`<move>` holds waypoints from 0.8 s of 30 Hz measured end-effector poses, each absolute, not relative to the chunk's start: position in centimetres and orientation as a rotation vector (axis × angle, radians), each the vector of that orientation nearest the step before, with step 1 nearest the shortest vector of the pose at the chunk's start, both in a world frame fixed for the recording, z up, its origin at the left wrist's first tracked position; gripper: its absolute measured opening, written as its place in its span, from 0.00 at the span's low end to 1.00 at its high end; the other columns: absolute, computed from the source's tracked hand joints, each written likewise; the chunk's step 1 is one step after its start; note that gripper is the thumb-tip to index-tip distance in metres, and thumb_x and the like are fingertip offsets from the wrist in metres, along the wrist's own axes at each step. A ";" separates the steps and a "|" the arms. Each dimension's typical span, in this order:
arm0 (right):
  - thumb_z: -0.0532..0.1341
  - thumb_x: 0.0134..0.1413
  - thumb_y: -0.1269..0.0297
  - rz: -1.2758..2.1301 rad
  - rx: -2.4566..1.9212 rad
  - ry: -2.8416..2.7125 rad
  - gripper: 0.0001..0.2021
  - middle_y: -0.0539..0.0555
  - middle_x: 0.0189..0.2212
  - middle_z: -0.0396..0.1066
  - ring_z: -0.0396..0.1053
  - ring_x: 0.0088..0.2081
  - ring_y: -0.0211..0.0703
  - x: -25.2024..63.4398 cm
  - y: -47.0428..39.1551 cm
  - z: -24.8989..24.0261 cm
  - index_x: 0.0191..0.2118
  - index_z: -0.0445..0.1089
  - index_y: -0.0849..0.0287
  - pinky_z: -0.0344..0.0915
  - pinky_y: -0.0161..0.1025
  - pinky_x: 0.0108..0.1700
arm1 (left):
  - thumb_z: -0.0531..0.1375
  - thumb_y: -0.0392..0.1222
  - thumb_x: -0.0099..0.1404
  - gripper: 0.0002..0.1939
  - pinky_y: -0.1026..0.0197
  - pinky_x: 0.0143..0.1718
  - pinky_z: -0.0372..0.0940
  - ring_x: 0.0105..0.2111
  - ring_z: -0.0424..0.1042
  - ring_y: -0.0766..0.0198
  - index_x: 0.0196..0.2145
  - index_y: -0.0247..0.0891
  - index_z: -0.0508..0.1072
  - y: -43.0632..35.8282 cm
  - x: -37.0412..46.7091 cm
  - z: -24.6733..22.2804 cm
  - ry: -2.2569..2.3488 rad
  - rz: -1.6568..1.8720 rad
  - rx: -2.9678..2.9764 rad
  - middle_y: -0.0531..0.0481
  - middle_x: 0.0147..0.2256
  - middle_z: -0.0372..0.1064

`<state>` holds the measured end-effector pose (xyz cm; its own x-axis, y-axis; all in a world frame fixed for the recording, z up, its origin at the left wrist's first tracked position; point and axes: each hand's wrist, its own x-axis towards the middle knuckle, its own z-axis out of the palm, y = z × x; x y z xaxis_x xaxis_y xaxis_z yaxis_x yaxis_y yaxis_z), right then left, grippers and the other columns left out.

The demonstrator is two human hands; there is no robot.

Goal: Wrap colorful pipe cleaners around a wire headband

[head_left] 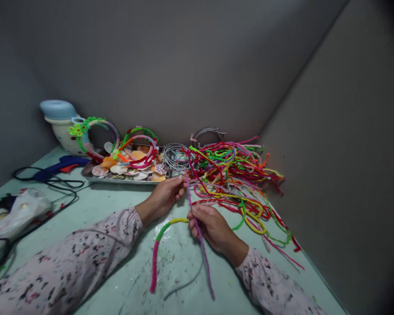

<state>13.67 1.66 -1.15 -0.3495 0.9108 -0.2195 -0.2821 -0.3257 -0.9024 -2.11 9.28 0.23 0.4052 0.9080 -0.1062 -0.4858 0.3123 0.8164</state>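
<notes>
My left hand pinches the upper end of a purple pipe cleaner. Below it and to the right, my right hand is closed on the same purple pipe cleaner, whose lower part hangs down past the fingers. A curved wire wrapped in pink, green and yellow runs up to my right hand's fingertips, its yellow end meeting them. From near that hand a bare grey wire curves down and left over the table.
Behind the hands stands a metal tray of shells and wrapped rings. Coiled wire and a heap of coloured pipe cleaners lie right of it. A blue glue gun, black cable, plastic bag and lidded container are left.
</notes>
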 end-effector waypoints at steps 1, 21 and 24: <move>0.63 0.50 0.50 1.806 -0.972 -1.031 0.18 0.49 0.20 0.69 0.65 0.16 0.32 13.7 1.6 -1.2 0.30 0.69 0.64 0.59 0.28 0.18 | 0.62 0.41 0.59 0.10 0.72 0.22 0.60 0.23 0.64 0.74 0.36 0.31 0.74 9.3 -2.2 0.2 0.620 0.991 0.776 0.50 0.29 0.68; 0.61 0.52 0.53 1.818 -1.073 -1.224 0.16 0.49 0.20 0.69 0.65 0.17 0.32 13.6 1.4 -0.9 0.29 0.67 0.64 0.57 0.29 0.19 | 0.66 0.38 0.54 0.10 0.74 0.18 0.52 0.18 0.56 0.78 0.25 0.31 0.68 9.4 -2.0 -0.2 0.672 1.032 0.751 0.58 0.21 0.57; 0.61 0.52 0.53 1.795 -1.090 -1.253 0.16 0.49 0.20 0.68 0.64 0.16 0.31 13.6 1.4 -0.9 0.29 0.67 0.64 0.56 0.29 0.18 | 0.66 0.37 0.53 0.10 0.74 0.17 0.50 0.17 0.55 0.78 0.25 0.31 0.67 9.6 -1.9 -0.4 0.701 1.066 0.756 0.58 0.21 0.56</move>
